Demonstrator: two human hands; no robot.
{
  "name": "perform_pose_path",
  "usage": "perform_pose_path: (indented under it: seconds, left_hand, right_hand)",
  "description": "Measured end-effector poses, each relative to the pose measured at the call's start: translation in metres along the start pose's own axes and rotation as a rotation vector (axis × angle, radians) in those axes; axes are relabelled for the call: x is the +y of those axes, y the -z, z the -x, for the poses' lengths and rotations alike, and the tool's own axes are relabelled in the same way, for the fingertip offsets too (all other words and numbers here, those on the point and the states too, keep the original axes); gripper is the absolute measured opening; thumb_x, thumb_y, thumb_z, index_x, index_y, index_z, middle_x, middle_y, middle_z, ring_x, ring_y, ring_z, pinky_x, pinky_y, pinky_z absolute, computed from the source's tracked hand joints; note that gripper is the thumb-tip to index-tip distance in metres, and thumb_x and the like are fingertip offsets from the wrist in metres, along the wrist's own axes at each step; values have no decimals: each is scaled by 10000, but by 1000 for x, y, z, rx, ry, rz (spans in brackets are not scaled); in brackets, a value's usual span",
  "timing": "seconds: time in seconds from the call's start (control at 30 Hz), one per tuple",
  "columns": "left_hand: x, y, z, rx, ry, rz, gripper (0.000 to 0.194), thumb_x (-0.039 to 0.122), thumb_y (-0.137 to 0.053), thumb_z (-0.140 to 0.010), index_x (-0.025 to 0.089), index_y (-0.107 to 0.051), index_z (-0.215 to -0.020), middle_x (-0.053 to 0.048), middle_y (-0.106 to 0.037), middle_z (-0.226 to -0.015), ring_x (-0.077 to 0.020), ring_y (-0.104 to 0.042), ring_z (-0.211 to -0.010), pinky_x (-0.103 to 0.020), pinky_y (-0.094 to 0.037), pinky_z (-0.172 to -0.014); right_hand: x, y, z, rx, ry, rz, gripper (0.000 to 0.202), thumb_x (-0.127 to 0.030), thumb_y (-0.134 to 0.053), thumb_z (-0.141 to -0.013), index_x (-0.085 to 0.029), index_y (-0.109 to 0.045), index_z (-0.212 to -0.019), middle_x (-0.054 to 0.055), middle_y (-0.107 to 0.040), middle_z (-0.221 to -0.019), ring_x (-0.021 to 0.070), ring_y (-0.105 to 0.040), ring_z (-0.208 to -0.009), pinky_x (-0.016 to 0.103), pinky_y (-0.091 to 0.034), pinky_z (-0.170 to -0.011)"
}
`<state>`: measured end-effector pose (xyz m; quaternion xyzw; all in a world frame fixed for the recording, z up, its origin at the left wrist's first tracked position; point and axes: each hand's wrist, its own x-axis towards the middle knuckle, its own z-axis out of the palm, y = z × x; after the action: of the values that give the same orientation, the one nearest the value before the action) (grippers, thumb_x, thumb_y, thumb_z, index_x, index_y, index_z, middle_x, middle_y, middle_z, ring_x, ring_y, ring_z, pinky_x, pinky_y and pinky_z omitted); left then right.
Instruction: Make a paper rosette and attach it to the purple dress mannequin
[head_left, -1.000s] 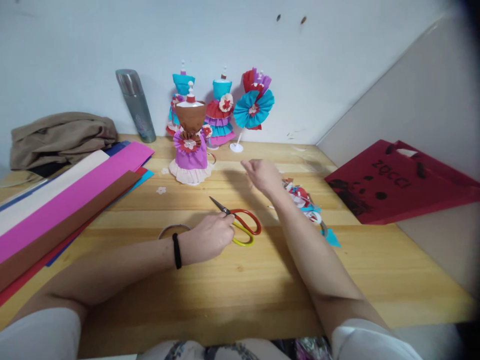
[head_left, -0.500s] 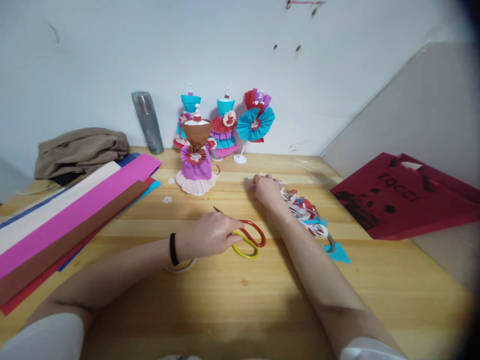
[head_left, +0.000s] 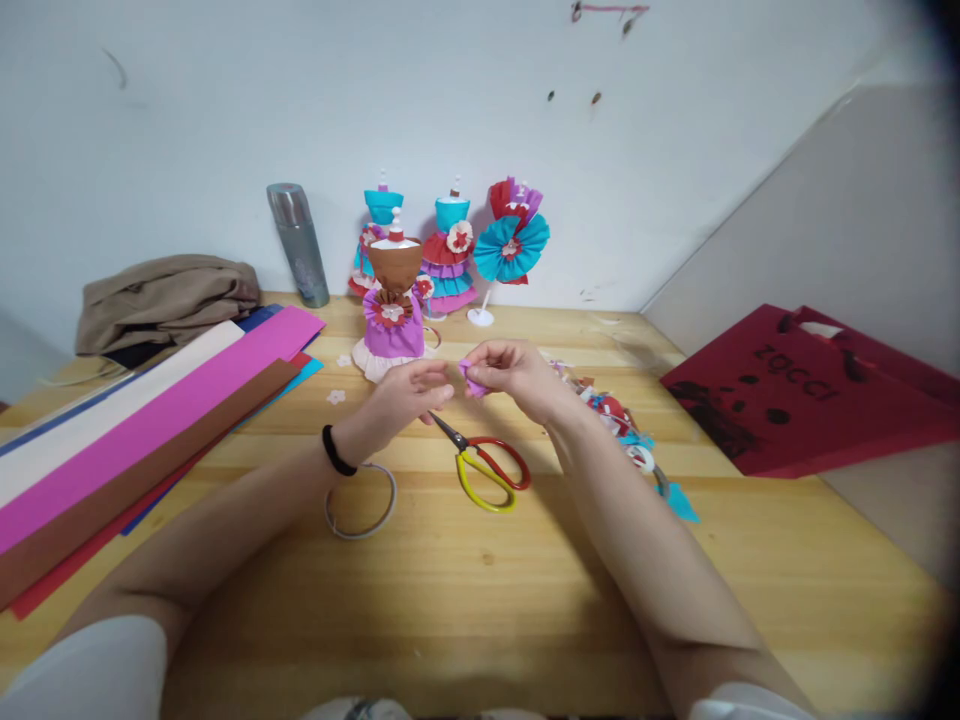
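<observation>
Between the fingertips of my right hand (head_left: 511,374) is a small piece of purple paper (head_left: 472,380). My left hand (head_left: 409,392) is just left of it, fingers apart and holding nothing. Below the hands lie scissors (head_left: 487,470) with one red and one yellow handle, blades pointing up and left. A roll of tape (head_left: 361,502) rests flat on the table below my left wrist. Behind my left hand stands a small dress form (head_left: 394,310) in a brown, purple and cream paper dress. Right of my right hand is a heap of coloured paper scraps (head_left: 611,415).
Several more dressed forms (head_left: 450,250) stand along the wall. To the left are long coloured paper sheets (head_left: 172,430), a folded brown cloth (head_left: 165,300) and a flask (head_left: 300,245). A red paper bag (head_left: 810,395) is at the right. Small paper flowers (head_left: 335,397) lie near the sheets.
My right hand has come left from the scraps with the purple paper in its fingers. My left hand has left the scissors and moved up beside it, uncovering the tape roll.
</observation>
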<state>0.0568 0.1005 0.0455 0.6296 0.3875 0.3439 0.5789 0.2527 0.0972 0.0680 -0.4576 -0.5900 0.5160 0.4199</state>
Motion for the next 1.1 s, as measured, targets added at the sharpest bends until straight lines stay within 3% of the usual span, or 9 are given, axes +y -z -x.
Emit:
perform_pose_path:
  seconds: [0.1, 0.2, 0.33, 0.5, 0.7, 0.83, 0.93, 1.1]
  left_hand:
    - [3, -2, 1, -43, -16, 70, 459, 346, -706, -791, 106, -656, -1179, -94, -720, -938, -109, -630, -685, -172, -469, -512]
    - [7, -2, 2, 27, -51, 29, 298, 323, -701, -770, 97, -717, -964, -37, -689, -717, -81, -565, -563, -173, -441, -503]
    - [11, 1, 1, 105, -90, -64, 167, 276, -672, -722, 110, -686, -711, 4, -607, -589, -77, -501, -509, -194, -422, -494]
    - [10, 5, -1, 122, -135, -87, 140, 258, -691, -694, 129, -644, -724, 1, -638, -659, -94, -550, -595, -205, -437, -569]
    - [7, 10, -4, 43, -27, -38, 212, 264, -760, -681, 126, -613, -745, 16, -625, -639, -80, -543, -575, -191, -392, -556]
    - [10, 12, -3, -165, -28, 47, 265, 311, -759, -724, 124, -677, -894, -37, -708, -808, -114, -634, -736, -217, -463, -672]
    - [9, 13, -2, -261, -63, 37, 322, 441, -685, -806, 120, -678, -780, -42, -681, -734, -107, -611, -671, -213, -447, -615]
    - [10, 17, -1, -189, -24, -14, 298, 409, -724, -767, 115, -681, -745, -16, -630, -589, -84, -545, -546, -198, -387, -536]
  right_hand:
    - [-3, -15, 5, -45, 4, 5, 294, -370, -846, -584, -166, -676, -710, -14, -652, -573, 98, -561, -514, 240, -449, -547]
    - [-1, -21, 6, -68, 14, 50, 242, -349, -799, -619, -162, -663, -691, -13, -650, -574, 100, -564, -527, 241, -439, -560]
    - [-2, -23, 6, -60, 47, 130, 169, -311, -728, -661, -164, -645, -657, -14, -644, -572, 101, -557, -536, 246, -430, -580]
    - [-7, -21, 9, -50, 9, 43, 207, -336, -747, -647, -173, -626, -691, -7, -658, -573, 109, -577, -535, 254, -455, -586]
    - [-10, -15, 9, 39, -23, -29, 267, -366, -784, -599, -179, -637, -721, -24, -639, -582, 109, -598, -532, 252, -471, -577]
    - [-12, -17, 11, -17, 8, 37, 250, -371, -781, -618, -177, -639, -686, -15, -644, -567, 100, -568, -514, 245, -453, -555]
    - [-12, -21, 11, -79, 11, 59, 255, -378, -787, -621, -175, -648, -689, -11, -653, -570, 104, -573, -516, 246, -449, -550]
    - [-10, -20, 9, 7, 22, 3, 318, -419, -824, -587, -177, -666, -719, -13, -656, -604, 114, -601, -534, 256, -464, -564]
